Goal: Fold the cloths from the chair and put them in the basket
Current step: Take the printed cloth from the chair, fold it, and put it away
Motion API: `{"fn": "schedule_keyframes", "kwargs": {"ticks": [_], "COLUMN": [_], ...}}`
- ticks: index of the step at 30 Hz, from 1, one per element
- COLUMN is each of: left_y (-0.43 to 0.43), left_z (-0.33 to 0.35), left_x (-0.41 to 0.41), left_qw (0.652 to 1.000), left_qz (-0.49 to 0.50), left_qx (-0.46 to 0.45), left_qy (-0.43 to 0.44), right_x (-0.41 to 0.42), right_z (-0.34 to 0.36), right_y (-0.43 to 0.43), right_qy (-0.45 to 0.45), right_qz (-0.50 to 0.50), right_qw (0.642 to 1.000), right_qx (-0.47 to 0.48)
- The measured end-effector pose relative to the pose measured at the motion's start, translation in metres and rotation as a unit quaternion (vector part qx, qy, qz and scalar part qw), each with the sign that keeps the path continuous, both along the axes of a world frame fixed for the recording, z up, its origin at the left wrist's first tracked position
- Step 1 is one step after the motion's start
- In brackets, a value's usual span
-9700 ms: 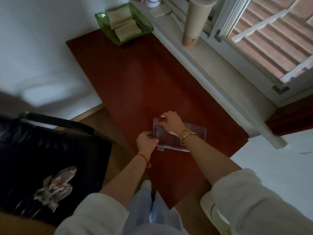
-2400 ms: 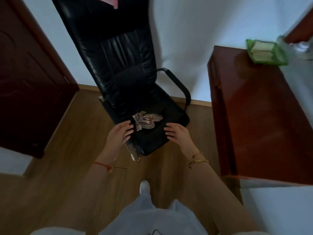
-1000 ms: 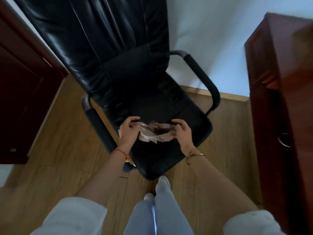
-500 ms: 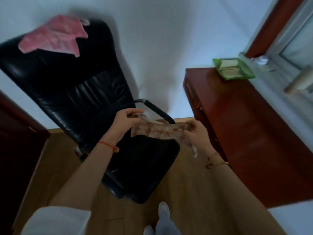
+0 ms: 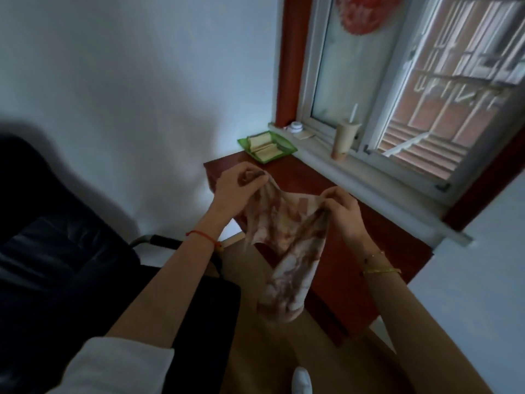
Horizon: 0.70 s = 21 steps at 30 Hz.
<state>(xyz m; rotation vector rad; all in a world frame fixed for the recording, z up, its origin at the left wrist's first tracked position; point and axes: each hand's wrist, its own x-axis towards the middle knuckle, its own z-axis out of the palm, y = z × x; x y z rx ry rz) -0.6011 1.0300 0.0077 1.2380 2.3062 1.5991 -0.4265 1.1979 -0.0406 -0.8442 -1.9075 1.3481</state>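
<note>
A thin, limp cloth with a mottled pink-and-cream print hangs in the air, its top edge pinched by the fingers of the left hand and right hand. Behind it, a glossy red-brown wooden tabletop carries a green plastic basket of folded cloths; a black leather chair stands at left.

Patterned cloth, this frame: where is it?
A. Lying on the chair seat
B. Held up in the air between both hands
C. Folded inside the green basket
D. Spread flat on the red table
B. The left hand and the right hand each pinch an upper corner of the cloth, which hangs loose in front of the red table, touching neither the chair nor the green basket.
</note>
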Motion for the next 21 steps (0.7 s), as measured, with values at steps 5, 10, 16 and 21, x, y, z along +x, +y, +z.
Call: {"fn": "schedule_keyframes", "kwargs": {"ticks": [5, 10, 16, 21], "left_y": [0.085, 0.169, 0.237, 0.262], "left_z": [-0.016, -0.03, -0.05, -0.068], "left_x": [0.027, 0.051, 0.064, 0.058], "left_qw": [0.988, 0.954, 0.942, 0.939], "left_qz": [-0.123, -0.229, -0.274, -0.225], "left_qx": [0.023, -0.009, -0.076, -0.112], "left_qy": [-0.094, -0.194, -0.178, -0.236], "right_x": [0.039, 0.063, 0.057, 0.047], "right_z": [-0.004, -0.01, 0.0, 0.0], "right_y": [0.064, 0.12, 0.158, 0.178], "right_qy": [-0.018, -0.096, -0.028, -0.072], "right_qz": [-0.023, -0.002, 0.024, 0.039], "right_qw": [0.999, 0.995, 0.996, 0.988], "right_qx": [-0.03, -0.008, 0.077, 0.135]}}
